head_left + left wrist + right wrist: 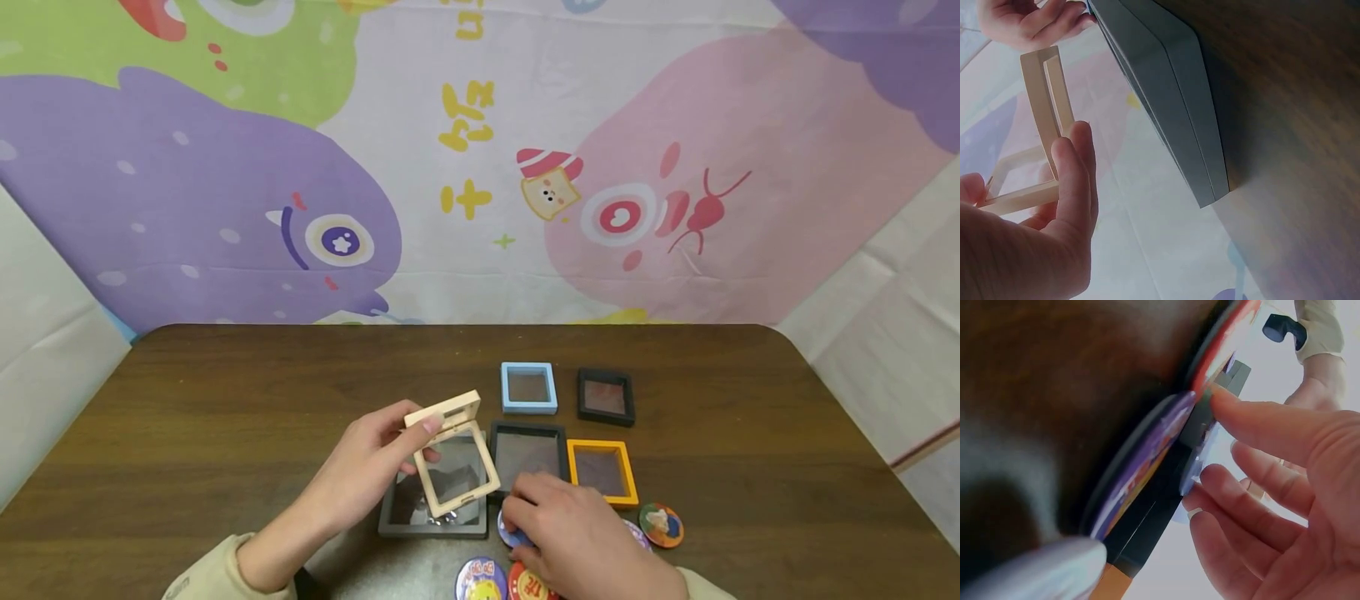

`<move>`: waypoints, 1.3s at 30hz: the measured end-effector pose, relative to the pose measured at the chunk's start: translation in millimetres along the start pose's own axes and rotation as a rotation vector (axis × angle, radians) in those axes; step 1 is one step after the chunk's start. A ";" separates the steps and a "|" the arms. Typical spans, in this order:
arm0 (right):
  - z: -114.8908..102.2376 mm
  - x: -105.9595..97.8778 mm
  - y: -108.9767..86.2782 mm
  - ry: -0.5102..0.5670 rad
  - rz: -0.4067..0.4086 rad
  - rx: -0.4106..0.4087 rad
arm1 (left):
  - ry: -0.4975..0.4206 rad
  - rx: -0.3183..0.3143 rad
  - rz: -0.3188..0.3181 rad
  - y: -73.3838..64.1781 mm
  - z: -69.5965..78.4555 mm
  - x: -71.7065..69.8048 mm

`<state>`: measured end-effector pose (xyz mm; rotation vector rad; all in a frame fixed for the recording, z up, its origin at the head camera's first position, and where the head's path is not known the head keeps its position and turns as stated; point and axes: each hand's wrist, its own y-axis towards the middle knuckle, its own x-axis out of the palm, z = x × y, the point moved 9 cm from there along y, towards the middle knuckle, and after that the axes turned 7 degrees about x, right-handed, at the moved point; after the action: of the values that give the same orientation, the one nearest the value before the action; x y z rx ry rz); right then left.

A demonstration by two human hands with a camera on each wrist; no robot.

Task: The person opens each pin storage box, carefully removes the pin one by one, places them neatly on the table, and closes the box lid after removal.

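Note:
My left hand [367, 458] holds a cream hinged display frame [491, 471] by its upper part, thumb on the front. The frame stands open, one half folded up, tilted above a large grey display frame [390, 521]. In the left wrist view the two cream halves [1038, 100] form an angle. My right hand [577, 533] is at a round blue pin badge [510, 532], its thumb and fingertips at the badge's edges. In the right wrist view that badge [1191, 476] shows between thumb and fingers. The hand partly hides it.
Beyond the hands lie a light blue frame [528, 408], a small black frame [606, 419], a larger black frame [528, 450] and a yellow frame [626, 502]. Nearby are a purple badge [480, 575], a red badge [531, 583] and an orange-green badge [662, 525]. A printed cloth [480, 275] hangs behind.

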<state>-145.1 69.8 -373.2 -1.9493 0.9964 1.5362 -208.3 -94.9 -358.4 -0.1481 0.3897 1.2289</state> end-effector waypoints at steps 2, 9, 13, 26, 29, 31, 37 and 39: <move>0.1 0.6 0.2 -0.013 -0.002 -0.003 | 0.001 -0.002 -0.004 0.0 0.0 0.6; 4.9 -7.5 0.3 0.066 0.025 0.032 | -0.002 -0.007 -0.016 -0.6 -0.3 3.1; 10.6 -27.4 0.2 0.162 0.173 0.064 | -0.041 -0.016 -0.028 -2.3 -0.8 5.9; 2.5 -45.1 -5.0 0.178 0.331 -0.137 | -0.203 0.029 -0.186 -11.6 9.9 27.1; -0.7 -46.8 -7.0 0.182 0.350 -0.175 | -0.182 0.046 -0.201 -12.2 11.0 28.1; -2.6 -48.9 -8.8 0.200 0.368 -0.203 | -0.152 0.054 -0.212 -13.0 11.3 28.5; -3.1 -54.9 -12.0 0.273 0.416 -0.251 | -0.120 0.055 -0.263 -16.2 10.7 35.4; -4.3 -57.6 -13.3 0.281 0.443 -0.280 | -0.126 0.075 -0.276 -16.8 11.6 38.7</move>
<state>-138.7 89.7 -317.7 -2.2967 1.4788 1.7405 -179.3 -62.5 -363.5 -0.0569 0.2945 0.9450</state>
